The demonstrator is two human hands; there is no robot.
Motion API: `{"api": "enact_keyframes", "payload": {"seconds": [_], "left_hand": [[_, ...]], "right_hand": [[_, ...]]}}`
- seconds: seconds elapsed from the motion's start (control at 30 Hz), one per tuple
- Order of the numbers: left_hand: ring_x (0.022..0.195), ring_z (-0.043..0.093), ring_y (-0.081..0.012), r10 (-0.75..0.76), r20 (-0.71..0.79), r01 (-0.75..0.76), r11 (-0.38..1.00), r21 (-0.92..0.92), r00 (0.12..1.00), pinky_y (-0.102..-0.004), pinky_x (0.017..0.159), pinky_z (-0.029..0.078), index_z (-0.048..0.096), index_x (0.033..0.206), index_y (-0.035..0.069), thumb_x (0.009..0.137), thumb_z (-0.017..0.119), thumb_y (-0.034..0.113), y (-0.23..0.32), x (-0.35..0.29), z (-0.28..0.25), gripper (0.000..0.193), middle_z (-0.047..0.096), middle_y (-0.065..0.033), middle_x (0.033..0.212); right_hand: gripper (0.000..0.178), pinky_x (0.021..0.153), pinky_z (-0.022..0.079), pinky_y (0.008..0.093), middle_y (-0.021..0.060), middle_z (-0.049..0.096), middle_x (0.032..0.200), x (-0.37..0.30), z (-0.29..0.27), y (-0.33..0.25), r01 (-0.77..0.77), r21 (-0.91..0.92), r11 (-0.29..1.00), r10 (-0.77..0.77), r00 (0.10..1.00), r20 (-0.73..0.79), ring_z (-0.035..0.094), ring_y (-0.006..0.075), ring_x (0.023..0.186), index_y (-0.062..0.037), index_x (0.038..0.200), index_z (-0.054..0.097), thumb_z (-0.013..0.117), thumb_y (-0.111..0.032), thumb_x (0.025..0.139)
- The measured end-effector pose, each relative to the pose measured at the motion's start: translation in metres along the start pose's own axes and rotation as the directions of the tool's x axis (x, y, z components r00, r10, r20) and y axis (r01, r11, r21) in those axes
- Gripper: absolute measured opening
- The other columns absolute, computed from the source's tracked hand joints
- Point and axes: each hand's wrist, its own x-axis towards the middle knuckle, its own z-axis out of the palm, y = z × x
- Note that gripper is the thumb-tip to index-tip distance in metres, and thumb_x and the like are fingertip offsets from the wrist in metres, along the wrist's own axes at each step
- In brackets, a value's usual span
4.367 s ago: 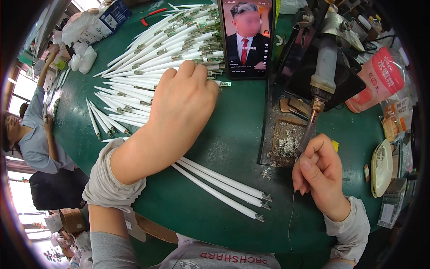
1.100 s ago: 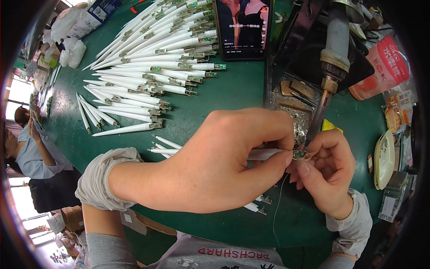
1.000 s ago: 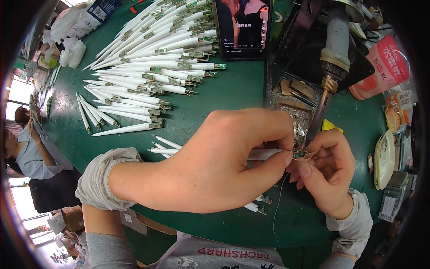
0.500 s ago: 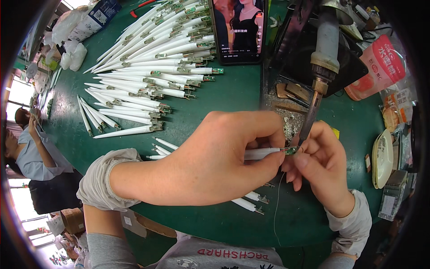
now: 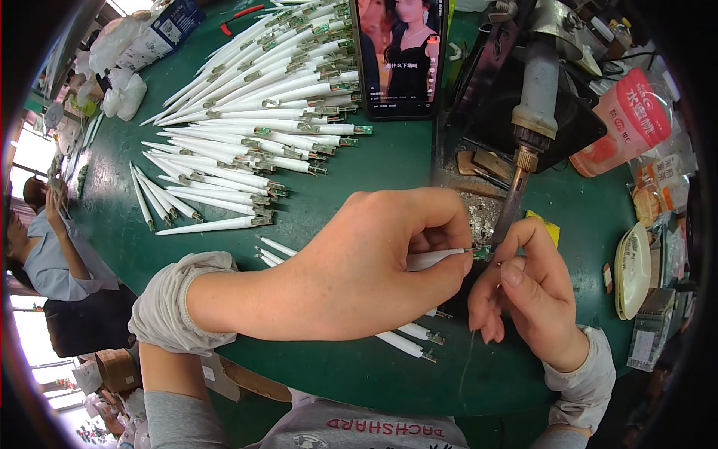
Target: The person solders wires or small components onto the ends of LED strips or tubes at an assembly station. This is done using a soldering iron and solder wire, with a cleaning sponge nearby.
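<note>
My L hand [image 5: 366,269] clamped on white stick [image 5: 432,259], thumb & index pinching; green bd [image 5: 482,254] at its end pokes out right, by soldering iron [image 5: 511,203]. My R hand [image 5: 540,288] just right, pinching thin wire [image 5: 470,357] trailing near side.

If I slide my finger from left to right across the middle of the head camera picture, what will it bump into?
A person in a blue-grey shirt → the pale left sleeve cuff → the left hand → the right hand → the pale dish.

Red txt on shirt [image 5: 351,438], white on phone [image 5: 400,63], pink pkg [image 5: 627,123].
</note>
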Motion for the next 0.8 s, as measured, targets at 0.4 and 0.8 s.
{"api": "enact_keyframes", "payload": {"seconds": [0.4, 0.8], "left_hand": [[0.076, 0.05, -0.0028, 0.034, -0.015, -0.035, 0.998, -0.052, 0.999, -0.0183, 0.06, 0.041, 0.057, 0.091, 0.0, 0.086, 0.062, 0.001, -0.0009, -0.0016, 0.0009, 0.007, 0.055, 0.0006, 0.082], [0.076, 0.051, -0.0038, 0.025, 0.006, -0.025, 0.996, -0.086, 1.0, -0.0187, 0.061, 0.041, 0.058, 0.091, -0.001, 0.086, 0.062, 0.0, 0.0012, -0.0012, -0.002, 0.007, 0.056, -0.0002, 0.084]], "right_hand": [[0.014, 0.047, 0.042, 0.0179, 0.013, 0.063, 0.076, 0.005, 0.0003, 0.0083, 0.146, -0.029, 0.989, -0.146, 0.989, 0.024, 0.055, 0.0084, 0.056, -0.0036, 0.095, 0.038, 0.05, -0.011, 0.096], [0.014, 0.047, 0.042, 0.0172, 0.0134, 0.063, 0.076, 0.0072, -0.0035, 0.0091, 0.151, -0.024, 0.988, -0.15, 0.988, 0.016, 0.055, 0.0081, 0.055, -0.0034, 0.096, 0.038, 0.051, -0.01, 0.095]]}}
